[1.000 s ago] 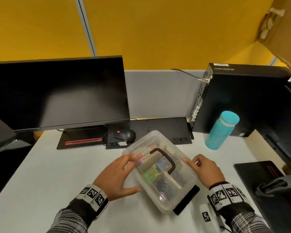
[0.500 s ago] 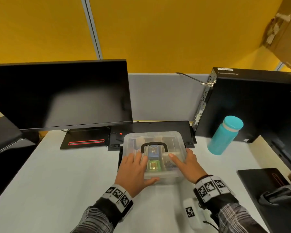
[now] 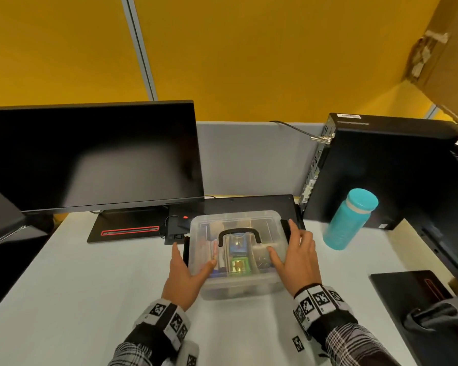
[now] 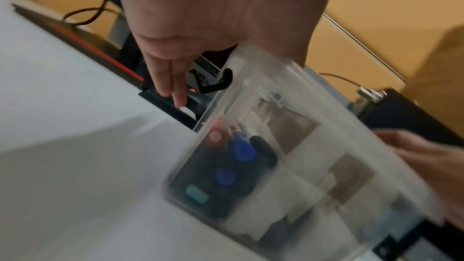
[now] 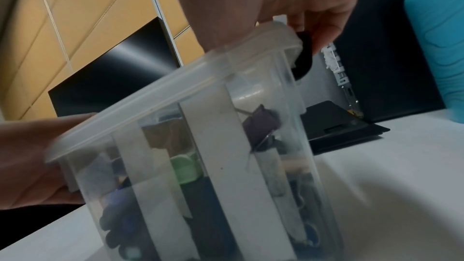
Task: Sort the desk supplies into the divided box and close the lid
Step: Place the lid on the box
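2 hands: both lie on the closed divided box [image 3: 238, 254], which sits on the white desk [image 3: 64, 299] in front of the keyboard [image 3: 249, 203].
Head view, left hand [image 3: 187, 276]: fingers straight along the left side by the black latch [image 3: 186, 249], thumb laid on the lid [image 3: 238, 220]; spread, not pinching.
Head view, right hand [image 3: 298, 257]: flat, thumb on the lid, fingertips at the right latch [image 3: 286, 227].
Left wrist view: straight fingers [image 4: 173, 84] beside the clear wall; pens and dark items show inside.
Right wrist view: fingertips [image 5: 323, 33] press the black latch [image 5: 302, 57]; 3 white dividers visible.
Handling: likely light, rigid, smooth plastic that could slide; best held at both short sides or by the black handle [image 3: 239, 233].
Nearby: teal bottle [image 3: 351, 219].
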Available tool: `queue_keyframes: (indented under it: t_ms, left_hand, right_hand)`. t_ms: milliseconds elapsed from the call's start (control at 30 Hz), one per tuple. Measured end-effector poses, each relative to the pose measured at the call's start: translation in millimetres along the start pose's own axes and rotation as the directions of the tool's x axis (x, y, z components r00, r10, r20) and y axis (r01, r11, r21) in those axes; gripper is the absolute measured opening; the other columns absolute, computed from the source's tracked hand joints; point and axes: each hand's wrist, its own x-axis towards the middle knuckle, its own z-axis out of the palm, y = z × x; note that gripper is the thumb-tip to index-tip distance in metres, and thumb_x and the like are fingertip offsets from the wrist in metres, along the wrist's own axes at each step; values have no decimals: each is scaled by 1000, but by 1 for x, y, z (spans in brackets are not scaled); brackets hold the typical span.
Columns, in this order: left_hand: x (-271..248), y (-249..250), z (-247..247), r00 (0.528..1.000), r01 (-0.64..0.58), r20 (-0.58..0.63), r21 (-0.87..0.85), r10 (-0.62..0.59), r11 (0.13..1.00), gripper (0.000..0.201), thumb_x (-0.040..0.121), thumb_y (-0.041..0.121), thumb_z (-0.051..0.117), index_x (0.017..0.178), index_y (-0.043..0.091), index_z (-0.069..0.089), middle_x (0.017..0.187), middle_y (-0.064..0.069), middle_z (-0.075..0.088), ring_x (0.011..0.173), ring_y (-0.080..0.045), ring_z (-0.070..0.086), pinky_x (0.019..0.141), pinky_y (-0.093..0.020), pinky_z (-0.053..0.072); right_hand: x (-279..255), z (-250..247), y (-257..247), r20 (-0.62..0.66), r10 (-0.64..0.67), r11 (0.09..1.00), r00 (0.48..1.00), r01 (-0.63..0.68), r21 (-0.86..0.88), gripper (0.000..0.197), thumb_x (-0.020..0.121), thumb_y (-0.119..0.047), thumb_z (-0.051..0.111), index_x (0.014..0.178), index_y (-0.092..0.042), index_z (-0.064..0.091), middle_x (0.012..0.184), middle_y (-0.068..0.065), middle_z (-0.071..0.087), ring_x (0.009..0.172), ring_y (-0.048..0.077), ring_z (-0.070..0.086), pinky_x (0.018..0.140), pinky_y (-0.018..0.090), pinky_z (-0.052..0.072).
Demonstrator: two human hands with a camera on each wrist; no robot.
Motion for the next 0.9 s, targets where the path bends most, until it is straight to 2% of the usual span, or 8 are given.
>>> queue_keyframes:
  t_ms: [100,167,233,367,467,567,667,900]
  left_hand:
    - [8,2,-3,992,121,47,-36,-119,992,99,77,46,70,148,15,7,144,-12,40,124,-31,50,100,-44,44]
    - [10,3,-5,999,42,31,-34,-41,999,84,75,42,73,140,20,25,130,-6,51,113,-26,55,94,-41,49]
    - [11,5,-7,998,-55,-10,18,55,998,76,70,44,75,131,26,34,118,3,50,108,-21,57,87,-35,53]
    - [15,8,-10,989,-131,-46,174,141,976,75,70,45,77,130,22,40,117,1,48,101,-15,53,84,-29,51]
    - [15,9,-8,991,-134,-3,116,135,984,88,56,58,78,128,25,40,117,1,51,103,-15,55,86,-32,54]
    - [16,12,-3,995,-95,21,46,94,994,107,37,70,74,127,28,35,117,5,52,105,-16,57,88,-40,55]
    - [15,14,-1,997,-77,27,79,75,994,107,38,71,72,127,27,33,120,4,53,107,-19,58,88,-42,55]
    - [13,15,-3,995,-100,39,130,95,987,97,50,70,71,129,29,32,124,5,53,103,-14,58,86,-37,56]
  right_hand:
    - [6,1,0,116,96,995,989,-99,18,93,83,-61,51,150,-13,8,140,15,34,126,28,39,103,38,40]
    - [7,2,0,183,138,988,973,-147,40,93,81,-65,50,149,-13,12,142,15,35,129,29,36,105,40,37]
    - [6,2,2,187,127,989,974,-139,52,91,79,-66,51,147,-15,17,140,13,38,126,29,37,103,40,37]
    - [5,1,0,218,83,981,972,-118,151,95,76,-62,60,147,-20,14,140,13,34,124,29,40,100,41,41]
    - [9,-1,1,307,66,969,949,-135,207,103,73,-64,61,149,-23,4,149,10,26,126,30,45,98,43,45]
    - [11,-2,1,347,56,974,936,-128,188,103,74,-65,60,150,-27,0,151,8,27,127,30,46,99,44,44]
    - [11,-1,1,351,46,981,935,-109,161,96,79,-63,57,150,-30,1,153,8,23,125,32,48,98,43,45]
    - [9,1,3,326,38,969,945,-115,220,92,80,-58,59,149,-33,2,153,8,23,121,33,52,95,44,47]
